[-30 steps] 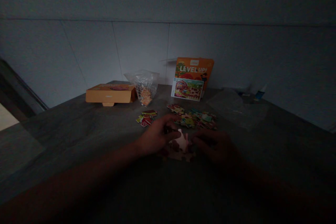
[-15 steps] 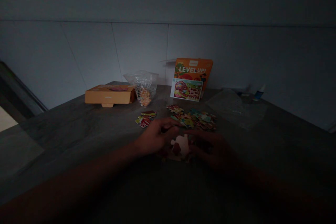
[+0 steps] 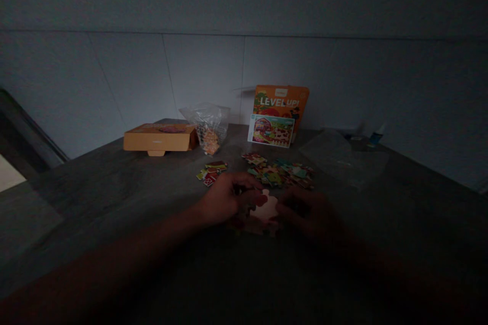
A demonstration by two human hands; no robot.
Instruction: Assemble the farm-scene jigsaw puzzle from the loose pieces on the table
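A pale puzzle piece with a dark reddish patch (image 3: 267, 209) is between my two hands, above a few joined pieces (image 3: 253, 225) lying low on the table. My left hand (image 3: 225, 198) has its thumb and fingers closed on the piece's upper left edge. From the right, my right hand (image 3: 307, 209) pinches the opposite edge; deep shadow hides most of its fingers. Just beyond my hands lies a heap of loose puzzle pieces (image 3: 270, 174). A smaller group of red and green pieces (image 3: 211, 172) rests past my left hand.
A picture card of a farm (image 3: 272, 131) leans against an upright orange box (image 3: 281, 96) near the wall. At the left are an orange box lid (image 3: 158, 139) and a clear bag of pieces (image 3: 209, 134). An empty plastic bag (image 3: 339, 160) lies right, near a small blue-and-white object (image 3: 376, 137).
The pale piece has turned clockwise between my hands, its dark patch moving from lower left to upper left. My right fingers have drawn together at its edge.
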